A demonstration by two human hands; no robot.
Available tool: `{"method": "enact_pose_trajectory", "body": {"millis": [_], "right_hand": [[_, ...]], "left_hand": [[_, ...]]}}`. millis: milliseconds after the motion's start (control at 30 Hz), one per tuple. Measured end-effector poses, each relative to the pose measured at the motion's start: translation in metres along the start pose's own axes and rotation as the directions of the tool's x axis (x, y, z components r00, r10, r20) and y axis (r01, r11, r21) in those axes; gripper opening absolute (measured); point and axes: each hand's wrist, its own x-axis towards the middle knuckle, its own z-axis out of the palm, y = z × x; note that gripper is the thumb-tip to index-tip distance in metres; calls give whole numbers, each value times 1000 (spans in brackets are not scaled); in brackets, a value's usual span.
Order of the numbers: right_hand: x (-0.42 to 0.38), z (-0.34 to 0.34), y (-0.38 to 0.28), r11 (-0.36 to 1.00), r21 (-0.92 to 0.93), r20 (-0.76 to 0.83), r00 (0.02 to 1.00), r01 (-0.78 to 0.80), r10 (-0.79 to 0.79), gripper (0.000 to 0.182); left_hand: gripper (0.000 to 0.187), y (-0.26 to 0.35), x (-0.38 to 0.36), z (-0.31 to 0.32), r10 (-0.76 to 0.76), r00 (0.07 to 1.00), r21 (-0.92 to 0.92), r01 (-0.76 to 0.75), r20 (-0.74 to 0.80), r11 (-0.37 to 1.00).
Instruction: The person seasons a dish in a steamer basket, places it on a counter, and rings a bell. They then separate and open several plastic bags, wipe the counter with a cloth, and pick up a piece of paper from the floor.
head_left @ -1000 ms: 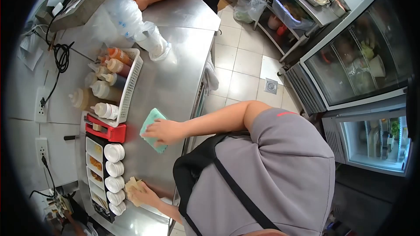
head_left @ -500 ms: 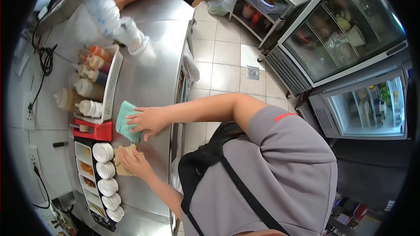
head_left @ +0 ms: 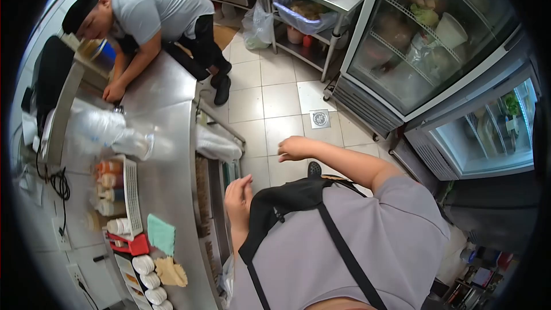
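Note:
My left hand (head_left: 237, 196) is raised beside the counter edge, in front of the black apron (head_left: 287, 198). Its fingers are loosely bent and apart, and it holds nothing. Over the tiled floor, my right hand (head_left: 295, 148) hangs in the air with its back to me. Its fingers curl loosely, partly hidden, and no object shows in it. On the steel counter (head_left: 172, 192) lie a teal cloth (head_left: 161, 233) and, just below it, a beige cloth (head_left: 171, 272). Neither hand touches them.
White stacked dishes (head_left: 150, 281), a red holder (head_left: 131, 245) and a basket (head_left: 132, 195) of sauce bottles line the wall side. A co-worker (head_left: 155, 17) leans on the counter's far end. Glass-door fridges (head_left: 419, 40) stand right; a floor drain (head_left: 319, 119) lies ahead.
Both hands have left the cloths and moved right, off the counter. The teal and beige cloths stay lying there. My view has turned, bringing more of the co-worker into sight.

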Motion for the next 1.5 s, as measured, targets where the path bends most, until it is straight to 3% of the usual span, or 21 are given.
{"method": "enact_pose_trajectory", "body": {"millis": [133, 233, 400, 533, 633, 700, 733, 767, 833, 900, 967, 1033, 1100, 1133, 1167, 1233, 1267, 1333, 1367, 1400, 1500], "right_hand": [[-58, -18, 96, 924, -96, 51, 926, -369, 375, 38], [-77, -46, 144, 859, -22, 80, 856, -512, 511, 39], [-48, -82, 228, 806, 231, -9, 827, -545, 562, 40], [4, -105, 281, 774, 293, -67, 796, -561, 602, 38], [45, -119, 321, 778, 395, -144, 804, -489, 578, 35], [73, -121, 361, 559, 709, -79, 739, -430, 669, 30], [84, -124, 377, 347, 872, -35, 662, -347, 749, 26], [97, -123, 392, 347, 874, -42, 657, -341, 753, 26], [118, -128, 434, 18, 992, 38, 435, -122, 900, 22], [139, -123, 474, -30, 998, 45, 374, -47, 926, 23], [155, -123, 499, -193, 980, 198, 338, -51, 920, 30], [172, -132, 530, -261, 964, 223, 387, 47, 895, 44], [188, -147, 565, -417, 820, 294, 337, 392, 895, 70], [195, -150, 583, -367, 815, 223, 342, 448, 913, 92], [202, -144, 592, -384, 820, 240, 353, 425, 904, 92], [224, -168, 629, -358, 691, 275, 230, 628, 934, 98], [235, -180, 638, -328, 694, 309, 145, 641, 940, 89], [253, -159, 685, -244, 721, 205, 137, 649, 969, 81], [259, -151, 704, -152, 733, 101, 115, 663, 988, 75], [264, -168, 688, -80, 771, 105, -3, 632, 994, 71], [264, -183, 683, -92, 750, 166, -52, 656, 985, 68]], "left_hand": [[19, 22, 70, 74, 107, 977, -73, -95, 185, 993], [18, 36, 113, 100, 167, 916, -145, -122, 365, 982], [17, 14, 173, 137, 116, 887, -101, -78, 448, 992], [15, -13, 243, 161, 108, 868, -122, -55, 485, 991], [14, -55, 309, 178, 146, 848, -133, -90, 510, 987], [14, -72, 356, 181, 207, 852, -111, -175, 481, 978], [14, -76, 380, 182, 187, 875, -112, -153, 446, 982], [15, -81, 403, 181, 164, 894, -104, -132, 417, 986], [14, -96, 438, 185, 150, 894, -129, -104, 422, 986], [14, -108, 465, 194, 173, 864, -86, -150, 473, 985], [14, -106, 485, 206, 163, 828, -87, -138, 537, 987], [16, -105, 508, 215, 147, 736, -158, -55, 661, 986], [18, -108, 527, 228, 167, 690, -168, -67, 704, 984], [17, -116, 538, 235, 188, 711, -228, -39, 678, 973], [17, -122, 547, 235, 175, 732, -177, -75, 658, 981], [16, -125, 570, 235, 63, 794, 0, -79, 605, 997], [16, -124, 579, 234, 56, 805, 9, -76, 591, 997], [15, -120, 598, 239, -155, 865, 119, 112, 478, 987], [15, -122, 609, 245, -148, 867, 120, 103, 476, 987], [14, -125, 618, 251, -180, 870, 152, 122, 459, 981], [14, -128, 645, 274, -173, 873, 200, 88, 456, 976]]}}
